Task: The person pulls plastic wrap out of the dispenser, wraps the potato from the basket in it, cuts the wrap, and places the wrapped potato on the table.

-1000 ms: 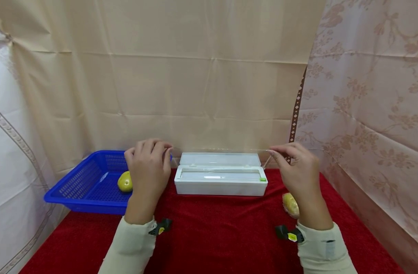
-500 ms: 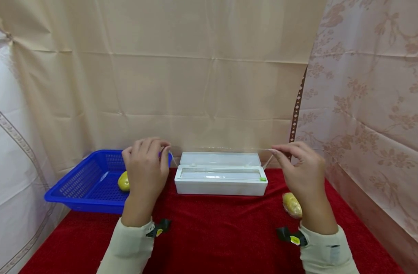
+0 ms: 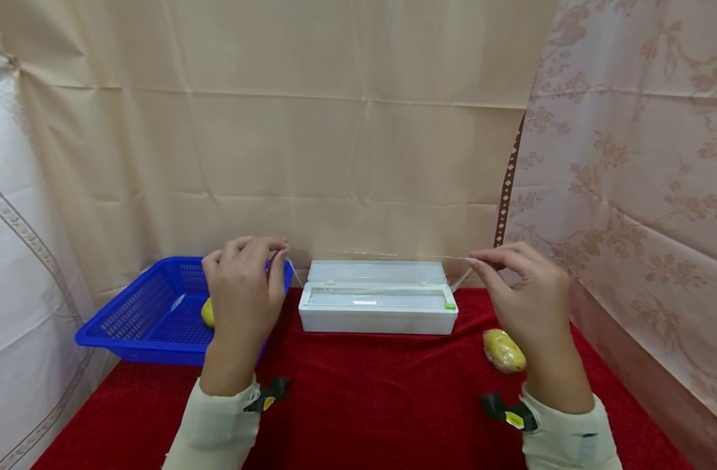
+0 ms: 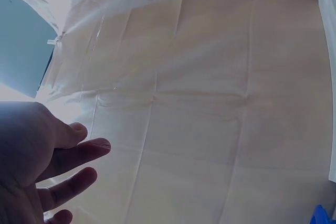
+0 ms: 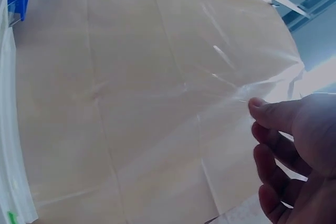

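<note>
A sheet of clear cling film (image 3: 387,254) runs from the open white cling film dispenser (image 3: 378,320) up to both hands. My left hand (image 3: 243,290) pinches its left corner between thumb and index finger, in front of the basket. At the other corner, my right hand (image 3: 528,294) pinches the film the same way, as the right wrist view also shows its thumb (image 5: 268,109) close to the fingers. The film's upper edge looks taut above the dispenser's raised lid. Beside the right wrist lies a yellow, film-wrapped piece of produce (image 3: 503,351).
A blue plastic basket (image 3: 94,341) stands at the left, holding a yellow roundish item (image 3: 207,313) partly hidden by the left hand. Red cloth (image 3: 381,398) covers the table. A beige curtain (image 3: 335,143) hangs behind the dispenser, with a patterned one (image 3: 640,163) on the right.
Both hands have moved slightly apart, the left one leftward and the right one rightward, still pinching the film. More of the wrapped piece shows now; the dispenser and basket have stayed put.
</note>
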`<action>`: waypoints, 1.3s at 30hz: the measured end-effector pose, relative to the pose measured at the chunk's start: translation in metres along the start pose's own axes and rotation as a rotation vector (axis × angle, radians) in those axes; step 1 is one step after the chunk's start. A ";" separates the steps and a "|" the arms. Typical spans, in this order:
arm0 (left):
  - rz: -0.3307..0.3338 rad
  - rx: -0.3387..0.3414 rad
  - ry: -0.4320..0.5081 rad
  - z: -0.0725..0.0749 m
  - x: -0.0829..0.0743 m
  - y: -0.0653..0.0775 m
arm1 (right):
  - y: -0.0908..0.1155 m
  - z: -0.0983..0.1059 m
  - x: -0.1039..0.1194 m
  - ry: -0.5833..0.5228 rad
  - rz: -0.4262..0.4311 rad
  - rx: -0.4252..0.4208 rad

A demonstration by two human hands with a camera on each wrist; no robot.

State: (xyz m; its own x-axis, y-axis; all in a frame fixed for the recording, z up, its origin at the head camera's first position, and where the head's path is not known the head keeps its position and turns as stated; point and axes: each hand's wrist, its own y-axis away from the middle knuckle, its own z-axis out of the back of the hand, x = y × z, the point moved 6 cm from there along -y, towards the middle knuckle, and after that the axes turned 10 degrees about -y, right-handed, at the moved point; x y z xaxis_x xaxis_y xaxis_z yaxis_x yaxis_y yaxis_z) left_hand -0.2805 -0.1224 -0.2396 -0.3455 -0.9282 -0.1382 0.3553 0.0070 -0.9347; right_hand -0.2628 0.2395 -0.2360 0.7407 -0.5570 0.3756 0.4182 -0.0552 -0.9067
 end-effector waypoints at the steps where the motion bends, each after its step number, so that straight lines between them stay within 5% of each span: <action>1: 0.003 -0.003 0.005 0.001 0.000 0.000 | 0.000 0.001 0.002 0.005 0.004 0.011; 17: 0.008 0.013 0.010 0.011 0.004 -0.004 | 0.003 0.012 0.034 0.098 0.009 0.285; 32: -0.016 0.222 0.156 0.017 0.006 -0.002 | 0.006 0.021 0.034 0.160 -0.015 0.470; 39: -0.113 0.313 0.178 0.024 0.006 0.003 | 0.009 0.026 0.032 0.135 0.027 0.520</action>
State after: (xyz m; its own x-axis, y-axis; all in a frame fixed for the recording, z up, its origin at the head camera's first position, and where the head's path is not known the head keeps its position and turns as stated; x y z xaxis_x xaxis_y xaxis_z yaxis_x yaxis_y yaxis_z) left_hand -0.2605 -0.1370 -0.2349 -0.5333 -0.8373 -0.1205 0.5449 -0.2311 -0.8060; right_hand -0.2213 0.2423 -0.2272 0.6947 -0.6562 0.2947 0.6308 0.3589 -0.6880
